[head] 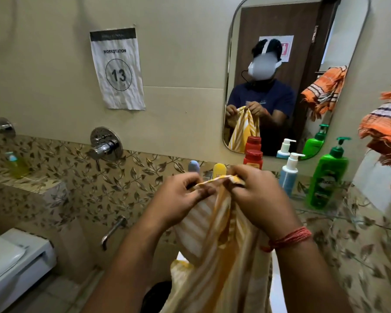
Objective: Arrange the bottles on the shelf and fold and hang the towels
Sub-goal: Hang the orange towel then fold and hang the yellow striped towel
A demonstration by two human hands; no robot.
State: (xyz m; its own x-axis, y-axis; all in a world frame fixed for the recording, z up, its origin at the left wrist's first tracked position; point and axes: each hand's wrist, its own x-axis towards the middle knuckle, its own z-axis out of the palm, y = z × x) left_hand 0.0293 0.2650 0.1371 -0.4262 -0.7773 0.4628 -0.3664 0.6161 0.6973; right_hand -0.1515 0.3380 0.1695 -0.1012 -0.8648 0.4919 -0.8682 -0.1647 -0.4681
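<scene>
Both hands are raised in front of the mirror [298, 64], below its lower edge. The left hand [178, 195] pinches the top hem of a yellow-and-white striped towel [219, 240] between curled fingers and thumb; the right hand [257, 195], just beside it, grips the same hem, fingers curled round the bunched cloth. The towel hangs down from both hands. A red thread band [289, 239] circles the right wrist. Below the mirror a glass shelf [339, 213] carries a green pump bottle [327, 177] and, left of it, a white-and-blue pump bottle [289, 172] and a red-capped bottle [253, 159]. A yellow bottle [219, 170] and a blue-grey bottle [194, 166] show behind the hands. Right of the mirror hangs an orange striped towel [384, 127]. Left of the mirror, a paper sign [117, 68] reads WORKSTATION 13.
</scene>
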